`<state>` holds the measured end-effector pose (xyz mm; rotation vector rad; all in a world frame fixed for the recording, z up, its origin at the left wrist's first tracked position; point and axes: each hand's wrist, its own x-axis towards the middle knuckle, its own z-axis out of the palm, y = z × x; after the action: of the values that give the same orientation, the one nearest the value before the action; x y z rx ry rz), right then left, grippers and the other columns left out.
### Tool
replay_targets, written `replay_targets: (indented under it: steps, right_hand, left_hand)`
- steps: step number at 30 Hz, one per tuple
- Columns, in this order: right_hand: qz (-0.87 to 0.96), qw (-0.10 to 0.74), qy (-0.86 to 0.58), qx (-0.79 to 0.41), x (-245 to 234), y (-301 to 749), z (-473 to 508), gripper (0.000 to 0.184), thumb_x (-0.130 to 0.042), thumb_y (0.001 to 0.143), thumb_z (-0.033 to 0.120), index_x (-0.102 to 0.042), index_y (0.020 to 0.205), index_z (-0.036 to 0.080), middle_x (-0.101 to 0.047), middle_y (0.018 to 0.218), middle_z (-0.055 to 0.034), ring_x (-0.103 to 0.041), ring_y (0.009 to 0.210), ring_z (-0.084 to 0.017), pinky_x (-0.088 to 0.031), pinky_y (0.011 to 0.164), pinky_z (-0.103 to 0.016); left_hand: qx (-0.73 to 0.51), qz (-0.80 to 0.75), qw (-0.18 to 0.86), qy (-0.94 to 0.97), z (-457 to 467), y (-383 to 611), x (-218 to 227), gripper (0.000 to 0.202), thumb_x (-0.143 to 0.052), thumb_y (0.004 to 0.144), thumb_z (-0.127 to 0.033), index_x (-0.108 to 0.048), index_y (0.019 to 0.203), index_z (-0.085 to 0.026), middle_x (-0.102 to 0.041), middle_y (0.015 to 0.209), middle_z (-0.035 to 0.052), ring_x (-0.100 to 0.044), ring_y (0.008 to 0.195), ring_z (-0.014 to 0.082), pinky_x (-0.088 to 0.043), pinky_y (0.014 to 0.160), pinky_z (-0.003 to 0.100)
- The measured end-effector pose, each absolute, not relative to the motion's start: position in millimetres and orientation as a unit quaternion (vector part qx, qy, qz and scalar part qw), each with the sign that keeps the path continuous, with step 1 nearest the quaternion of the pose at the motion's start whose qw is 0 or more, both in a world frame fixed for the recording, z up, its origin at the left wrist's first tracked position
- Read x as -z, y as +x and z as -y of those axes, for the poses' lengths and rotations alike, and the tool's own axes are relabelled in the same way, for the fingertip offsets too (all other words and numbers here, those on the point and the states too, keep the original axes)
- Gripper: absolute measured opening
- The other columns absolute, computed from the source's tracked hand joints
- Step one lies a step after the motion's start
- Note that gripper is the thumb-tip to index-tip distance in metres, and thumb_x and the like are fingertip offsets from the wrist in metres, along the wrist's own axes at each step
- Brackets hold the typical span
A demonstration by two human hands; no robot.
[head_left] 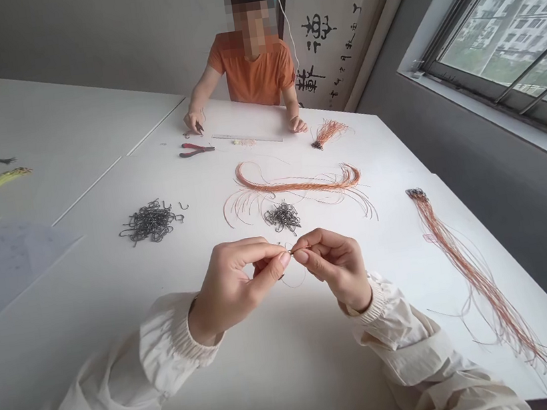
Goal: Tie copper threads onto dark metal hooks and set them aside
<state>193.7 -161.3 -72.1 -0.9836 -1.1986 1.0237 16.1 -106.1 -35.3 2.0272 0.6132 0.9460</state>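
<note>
Above the near side of the white table, my two hands meet fingertip to fingertip. My left hand (pixel 242 276) is closed in a pinch on a small dark fishing hook, mostly hidden behind the fingers. Thumb and forefinger of my right hand (pixel 334 261) pinch a thin fishing line (pixel 295 286), which curves in a loose loop below the fingertips. Just beyond them lies a small pile of dark metal fishing hooks (pixel 282 216). Behind that pile stretches a long bundle of orange line (pixel 296 187), its loose ends fanned out.
A larger hook pile (pixel 151 221) lies left. Hooks tied to orange lines (pixel 473 266) lie right; a shorter tied bunch (pixel 329 132) is farther back. Across the table (pixel 274 366) sits a person in orange (pixel 256 69), near red-handled pliers (pixel 196 149) and a ruler (pixel 247 138).
</note>
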Motion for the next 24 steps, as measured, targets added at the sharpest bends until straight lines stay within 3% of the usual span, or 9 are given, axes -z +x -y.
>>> replay_targets:
  steps: [7,12,16,24]
  right_hand:
    - [0.512,0.59,-0.442,-0.44,80,189,157,0.019,-0.067,0.085,0.034,-0.062,0.088,0.017,-0.054,0.059,0.0017,-0.047,0.051,-0.008,-0.039,0.051,-0.023]
    - [0.64,0.53,-0.491,-0.261,75,188,161,0.007,-0.058,0.089,0.022,-0.063,0.089,0.018,-0.061,0.073,-0.0027,-0.048,0.06,-0.01,-0.045,0.061,-0.026]
    - [0.717,0.462,-0.503,-0.142,64,195,164,0.01,-0.056,0.088,0.016,-0.065,0.089,0.019,-0.062,0.074,-0.0023,-0.044,0.057,-0.009,-0.043,0.063,-0.027]
    - [0.674,0.432,-0.504,-0.324,50,212,159,0.009,-0.063,0.085,0.023,-0.067,0.083,0.016,-0.061,0.068,-0.0017,-0.042,0.056,-0.008,-0.037,0.053,-0.023]
  left_hand:
    - [-0.404,-0.261,0.359,0.8,103,16,41,0.016,-0.062,0.088,-0.017,-0.069,0.074,-0.016,-0.06,0.064,0.0002,-0.051,0.058,0.0103,-0.042,0.055,0.023]
    - [-0.404,-0.266,0.326,0.813,96,18,45,0.017,-0.06,0.088,-0.017,-0.068,0.073,-0.016,-0.058,0.064,0.0005,-0.048,0.056,0.0103,-0.041,0.055,0.023]
    - [-0.372,-0.263,0.302,0.837,92,20,49,0.022,-0.057,0.089,-0.018,-0.067,0.071,-0.016,-0.055,0.06,-0.0002,-0.044,0.054,0.0096,-0.039,0.053,0.023]
    - [-0.312,-0.193,0.329,0.87,99,20,53,0.025,-0.054,0.09,-0.017,-0.067,0.069,-0.015,-0.052,0.056,-0.0002,-0.044,0.052,0.0099,-0.038,0.05,0.023]
